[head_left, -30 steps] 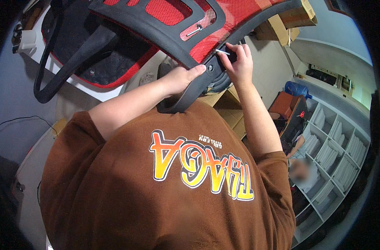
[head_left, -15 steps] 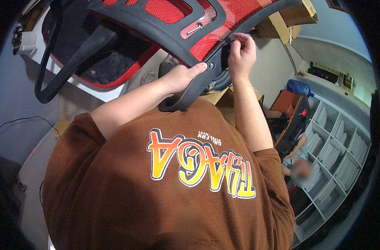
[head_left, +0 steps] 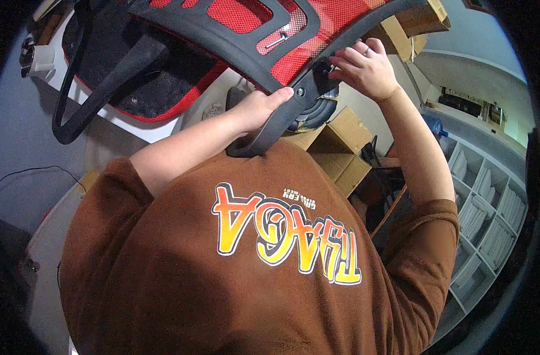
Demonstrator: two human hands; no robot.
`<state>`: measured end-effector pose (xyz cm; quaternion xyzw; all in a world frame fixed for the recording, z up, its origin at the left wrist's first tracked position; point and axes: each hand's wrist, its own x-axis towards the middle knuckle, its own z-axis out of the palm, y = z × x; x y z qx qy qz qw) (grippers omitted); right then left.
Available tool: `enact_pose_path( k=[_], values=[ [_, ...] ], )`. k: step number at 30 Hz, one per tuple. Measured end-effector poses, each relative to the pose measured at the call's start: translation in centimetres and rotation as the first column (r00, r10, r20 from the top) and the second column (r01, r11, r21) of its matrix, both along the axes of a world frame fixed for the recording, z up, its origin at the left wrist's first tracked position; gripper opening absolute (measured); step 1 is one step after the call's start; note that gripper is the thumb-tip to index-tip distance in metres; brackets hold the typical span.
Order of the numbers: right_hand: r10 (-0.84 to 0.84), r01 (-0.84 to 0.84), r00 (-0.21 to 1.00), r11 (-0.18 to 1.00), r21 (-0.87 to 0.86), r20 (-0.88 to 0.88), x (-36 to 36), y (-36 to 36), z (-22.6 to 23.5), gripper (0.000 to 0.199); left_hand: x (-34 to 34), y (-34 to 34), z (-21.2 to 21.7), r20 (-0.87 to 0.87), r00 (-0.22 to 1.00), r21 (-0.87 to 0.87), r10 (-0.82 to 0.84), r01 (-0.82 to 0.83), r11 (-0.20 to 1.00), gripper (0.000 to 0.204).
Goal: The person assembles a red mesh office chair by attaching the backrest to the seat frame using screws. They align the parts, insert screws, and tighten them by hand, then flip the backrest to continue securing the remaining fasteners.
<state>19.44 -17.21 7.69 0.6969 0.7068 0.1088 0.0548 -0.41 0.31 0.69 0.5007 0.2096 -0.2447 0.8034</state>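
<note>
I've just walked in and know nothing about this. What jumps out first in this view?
A big office chair part, its black frame filled with red mesh, fills the top of the view. The left hand holds a black bar of it at the centre, while the right hand works at the joint just to the right. Below, a brown shirt with orange lettering fills the lower half, and white shelves stand at the right edge.
</note>
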Motion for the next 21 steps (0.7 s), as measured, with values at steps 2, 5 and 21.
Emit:
enact_pose_path(
  k=[2, 5, 21],
  values=[
    [0.004, -0.004, 1.000, 1.000, 0.016, 0.025, -0.5, -0.1, -0.2, 0.020, -0.1, -0.1, -0.1, 0.035, 0.999, 0.022, 0.015, -0.016, 1.000, 0.043],
    [-0.084, 0.082, 0.996, 0.995, 0.057, 0.033, -1.8, -0.2, -0.9, 0.022, 0.0, -0.1, -0.1, 0.059, 0.998, 0.019, 0.020, -0.021, 1.000, 0.043],
    [-0.950, 0.947, 0.283, 0.299, -0.120, -0.136, -9.8, 3.6, -2.0, 0.028, 0.5, -0.6, 1.2, 0.029, 0.990, 0.015, 0.138, -0.139, 0.990, 0.047]
  ],
)
